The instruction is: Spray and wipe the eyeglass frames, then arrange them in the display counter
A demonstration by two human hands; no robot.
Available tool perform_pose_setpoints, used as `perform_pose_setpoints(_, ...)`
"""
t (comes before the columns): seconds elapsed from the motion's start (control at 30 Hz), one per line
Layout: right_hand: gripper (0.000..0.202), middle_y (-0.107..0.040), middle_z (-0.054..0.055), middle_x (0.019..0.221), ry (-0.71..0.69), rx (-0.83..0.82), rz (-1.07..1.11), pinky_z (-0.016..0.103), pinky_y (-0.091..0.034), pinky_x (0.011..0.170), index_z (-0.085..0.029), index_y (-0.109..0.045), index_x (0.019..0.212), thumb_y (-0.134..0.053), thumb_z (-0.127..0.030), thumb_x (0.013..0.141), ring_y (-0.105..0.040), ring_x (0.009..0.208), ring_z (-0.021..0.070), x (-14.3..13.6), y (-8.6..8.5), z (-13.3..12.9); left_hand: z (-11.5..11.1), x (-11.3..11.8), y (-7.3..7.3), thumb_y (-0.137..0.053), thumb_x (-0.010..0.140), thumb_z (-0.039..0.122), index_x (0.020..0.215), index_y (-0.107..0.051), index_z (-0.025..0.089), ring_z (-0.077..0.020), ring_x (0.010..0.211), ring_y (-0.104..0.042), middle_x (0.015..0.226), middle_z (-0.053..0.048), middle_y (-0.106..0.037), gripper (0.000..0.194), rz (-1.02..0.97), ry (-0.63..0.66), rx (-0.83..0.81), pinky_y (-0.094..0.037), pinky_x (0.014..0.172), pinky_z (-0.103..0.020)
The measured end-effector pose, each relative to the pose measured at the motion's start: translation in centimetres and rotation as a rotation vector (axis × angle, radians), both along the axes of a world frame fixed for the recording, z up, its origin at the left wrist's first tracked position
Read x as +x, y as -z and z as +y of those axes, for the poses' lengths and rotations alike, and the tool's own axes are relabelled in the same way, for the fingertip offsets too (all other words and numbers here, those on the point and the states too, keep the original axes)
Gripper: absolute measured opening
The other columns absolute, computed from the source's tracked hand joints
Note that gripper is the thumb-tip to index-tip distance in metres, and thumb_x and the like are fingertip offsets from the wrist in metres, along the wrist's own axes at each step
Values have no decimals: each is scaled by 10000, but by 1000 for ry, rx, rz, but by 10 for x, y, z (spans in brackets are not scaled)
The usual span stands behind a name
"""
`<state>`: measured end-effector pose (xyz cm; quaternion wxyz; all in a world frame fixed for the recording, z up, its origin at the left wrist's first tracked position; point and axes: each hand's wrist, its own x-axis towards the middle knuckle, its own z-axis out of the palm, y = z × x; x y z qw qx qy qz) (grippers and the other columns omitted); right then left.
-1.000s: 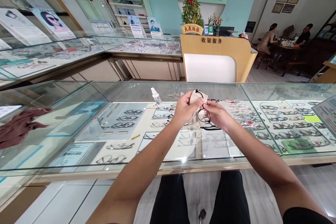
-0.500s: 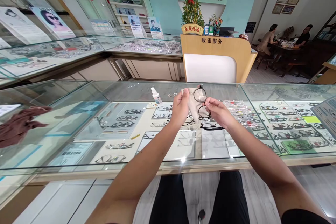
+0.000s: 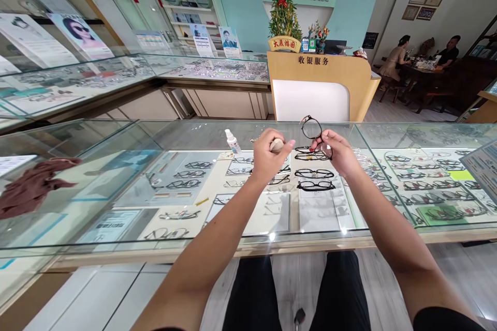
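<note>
Dark-framed eyeglasses (image 3: 311, 128) are held up over the glass counter by my right hand (image 3: 338, 153), whose fingers pinch them near the bridge and lower lens. To their left, my left hand (image 3: 269, 154) is closed around a bunched beige cloth (image 3: 276, 145), its thumb pointing toward the glasses. Hand and glasses are apart. Beneath my hands, several black-framed eyeglasses (image 3: 316, 185) lie in a column. A small white spray bottle (image 3: 232, 141) stands left of my left hand.
A glass display counter (image 3: 248, 244) full of eyeglasses spans the front. A brown cloth (image 3: 33, 186) lies at the left, and a printed sign (image 3: 483, 165) is at the right edge. Beyond stands a wooden cashier desk (image 3: 322, 70). Two people sit at a table in the back right.
The cloth has come away from the glasses and is now bunched in my left fist. My right hand has shifted slightly right and tilted the glasses.
</note>
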<state>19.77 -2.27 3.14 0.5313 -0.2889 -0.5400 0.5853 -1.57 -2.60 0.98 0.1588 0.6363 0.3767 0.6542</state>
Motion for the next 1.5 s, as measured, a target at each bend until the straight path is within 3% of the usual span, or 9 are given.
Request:
perform_pose_setpoints(0.07,366,-702,8,770,-5,20,-58,320,-481,831,-248,-620,802,-836,-543,812,-631,811,184,1,0,0,1,-1,4,-877,826,527,935,-695,235,-238,934,-625,1020,-77,-717,361,109,-43,59,-491,832,-362)
perform_pose_setpoints(0.23,277,-710,6,741,-54,133,-236,331,-475,893,-235,-653,782,-742,-479,877,-635,807,186,3,-1,-1,7,-5,15,-843,849,666,1340,-669,241,-317,1187,-657,1376,-151,-716,672,372,-158,211,-551,925,-433)
perform_pose_setpoints(0.6,330,-717,8,773,-78,216,-352,380,-520,941,-239,-642,797,-712,-532,933,-676,845,207,3,-4,-5,11,-6,20,-775,934,657,1371,-670,245,-285,1096,-712,1294,-123,-793,609,481,-169,373,-570,879,-406)
perform_pose_setpoints(0.67,350,-730,23,847,-7,296,-387,392,-530,949,-239,-647,845,-670,-569,959,-688,890,215,4,-1,-3,11,-7,20,-791,930,636,1367,-668,245,-284,1102,-711,1303,-125,-787,599,460,-180,390,-570,867,-400)
perform_pose_setpoints(0.83,413,-740,104,1196,445,729,-549,468,-530,1034,-249,-637,1176,-697,-584,943,-681,1150,285,5,9,-4,13,-10,19,-837,880,650,1340,-667,236,-280,1076,-699,1278,-132,-762,642,329,-341,358,-569,812,-394)
perform_pose_setpoints(1.0,519,-728,144,1221,660,982,-712,529,-554,995,-246,-594,1293,-755,-577,927,-685,1132,330,-1,13,-7,10,-13,11,-867,874,576,1316,-668,228,-236,946,-683,1224,-108,-746,596,192,-388,418,-552,768,-380)
perform_pose_setpoints(1.13,449,-741,131,1188,763,1071,-713,541,-560,978,-260,-604,1305,-727,-540,976,-695,1103,329,-1,-7,-4,11,-14,-13,-863,855,609,1285,-676,231,-248,961,-685,1206,-104,-733,603,160,-398,406,-564,800,-401)
perform_pose_setpoints(1.37,439,-740,112,1229,841,1145,-722,572,-565,1038,-299,-625,1351,-703,-565,1010,-687,1136,328,-1,-102,-9,24,-20,-103,-894,826,609,1299,-653,306,-241,970,-688,1259,-73,-730,611,130,-331,423,-602,867,-424)
perform_pose_setpoints(1.5,447,-744,103,1254,838,1107,-677,582,-575,1056,-328,-632,1371,-713,-573,1005,-686,1158,324,-5,-124,-21,12,-21,-128,-897,822,631,1259,-672,309,-242,993,-728,1207,-49,-744,588,131,-323,454,-627,888,-427)
